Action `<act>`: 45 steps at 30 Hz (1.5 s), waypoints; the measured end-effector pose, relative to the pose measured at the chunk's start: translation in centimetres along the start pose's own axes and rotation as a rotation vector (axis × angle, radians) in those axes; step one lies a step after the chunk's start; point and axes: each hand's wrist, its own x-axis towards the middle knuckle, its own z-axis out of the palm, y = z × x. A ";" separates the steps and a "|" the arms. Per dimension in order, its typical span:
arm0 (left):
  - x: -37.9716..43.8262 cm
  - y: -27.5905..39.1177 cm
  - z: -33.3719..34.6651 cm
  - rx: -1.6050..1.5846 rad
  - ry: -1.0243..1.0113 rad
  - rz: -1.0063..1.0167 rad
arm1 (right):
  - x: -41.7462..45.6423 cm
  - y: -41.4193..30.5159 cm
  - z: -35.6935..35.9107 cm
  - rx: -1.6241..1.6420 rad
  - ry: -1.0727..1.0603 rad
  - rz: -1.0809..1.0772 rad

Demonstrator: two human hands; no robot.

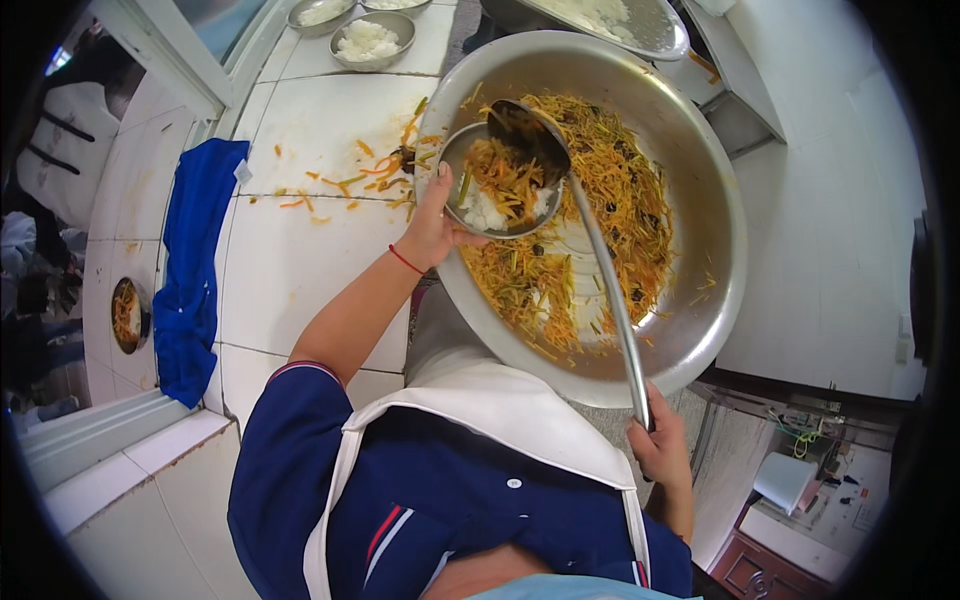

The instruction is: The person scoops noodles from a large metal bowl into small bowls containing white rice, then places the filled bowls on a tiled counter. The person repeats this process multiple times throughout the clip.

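Observation:
My left hand (pixel 437 217) grips a small metal bowl (pixel 453 196) by its rim, over the left edge of a large metal basin (pixel 709 247). White rice (pixel 484 211) lies in the bowl, partly covered by shredded vegetables. In my right hand (pixel 662 442) is the handle of a long metal ladle (pixel 611 289). The ladle's dark scoop is tilted over the bowl, with some vegetables still in it. Shredded cooked vegetables (pixel 626 202) with dark pieces fill much of the basin, and its bare bottom shows in the middle.
Spilled shreds (pixel 349 182) lie on the white tiled counter (pixel 300 270). Bowls of rice (pixel 371 43) stand at the back, beside a larger rice pan (pixel 660 37). A blue cloth (pixel 191 262) drapes the window sill; past it sits a filled bowl (pixel 130 315). People are beyond the window.

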 end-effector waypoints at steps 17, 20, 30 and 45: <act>-13.6 12.7 -13.0 -0.244 0.349 0.738 | 4.8 7.2 -0.2 1.591 -0.114 0.208; -16.8 16.8 -17.9 -0.131 0.540 0.862 | 4.7 7.9 0.4 1.618 -0.104 0.240; -24.8 22.3 -33.1 -0.303 1.099 0.809 | 7.0 6.4 0.1 1.522 -0.163 0.317; -7.4 16.8 -19.7 0.390 0.904 1.039 | 11.3 14.7 5.0 0.537 0.202 0.570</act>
